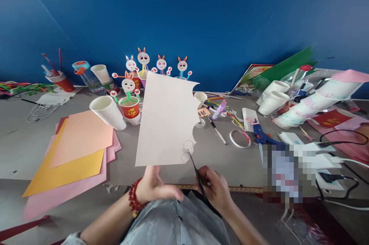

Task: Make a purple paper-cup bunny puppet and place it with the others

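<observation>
A large white sheet of paper (165, 122) stands raised in front of me, its right edge cut into scallops. Two small circles are drawn near its lower right corner. My left hand (155, 189) is at the bottom edge, thumb stretched to the right; its other fingers are partly hidden behind the sheet they hold up. In my right hand (215, 187) is a pair of dark scissors (198, 177), fingers wrapped round the handles. The blade tips reach the paper between the two circles.
Rabbit-faced figures (128, 84) stand in paper cups behind the sheet. Stacked white cups (106, 112) and coloured paper (83, 133) lie left. To the right are a pen (217, 130), a tape roll (240, 139), a blue glue gun (263, 135), power strips (328, 162) and a cup tower (319, 99).
</observation>
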Demonstrator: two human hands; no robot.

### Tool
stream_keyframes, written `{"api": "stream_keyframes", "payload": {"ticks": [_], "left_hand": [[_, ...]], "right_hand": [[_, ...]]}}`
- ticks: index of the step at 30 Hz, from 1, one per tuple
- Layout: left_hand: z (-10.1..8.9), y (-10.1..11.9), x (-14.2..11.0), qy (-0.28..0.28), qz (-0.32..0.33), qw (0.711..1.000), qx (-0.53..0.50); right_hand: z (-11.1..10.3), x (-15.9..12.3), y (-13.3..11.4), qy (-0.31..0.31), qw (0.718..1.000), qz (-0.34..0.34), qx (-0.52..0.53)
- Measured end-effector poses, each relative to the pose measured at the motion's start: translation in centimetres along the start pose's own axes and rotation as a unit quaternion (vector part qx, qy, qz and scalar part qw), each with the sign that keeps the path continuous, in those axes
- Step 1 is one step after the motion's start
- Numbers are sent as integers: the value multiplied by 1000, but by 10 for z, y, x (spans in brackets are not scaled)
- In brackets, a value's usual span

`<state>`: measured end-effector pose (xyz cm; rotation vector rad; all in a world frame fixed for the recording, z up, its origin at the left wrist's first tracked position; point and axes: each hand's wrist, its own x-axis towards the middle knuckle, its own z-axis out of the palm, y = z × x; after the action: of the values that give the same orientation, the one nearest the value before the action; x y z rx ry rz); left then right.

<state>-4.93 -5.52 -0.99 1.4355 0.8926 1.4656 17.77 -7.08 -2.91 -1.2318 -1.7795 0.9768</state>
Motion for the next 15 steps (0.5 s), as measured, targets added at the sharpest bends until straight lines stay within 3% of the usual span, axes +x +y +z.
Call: {"api": "stream_keyframes", "payload": {"ticks": [3, 6, 11, 15], "left_hand": [[15, 2, -5, 37, -56, 997, 45], [19, 8, 5, 50, -110, 993, 8], [18, 19, 17, 44, -161, 986, -29], [19, 25, 17, 32, -175, 984, -9]], "right_hand": [[4, 0, -6, -8, 1000, 11, 19], [7, 0, -11, -48, 994, 48, 88], [9, 0, -17, -133, 938, 103, 304], [10, 2, -19, -157, 909, 115, 368]]}}
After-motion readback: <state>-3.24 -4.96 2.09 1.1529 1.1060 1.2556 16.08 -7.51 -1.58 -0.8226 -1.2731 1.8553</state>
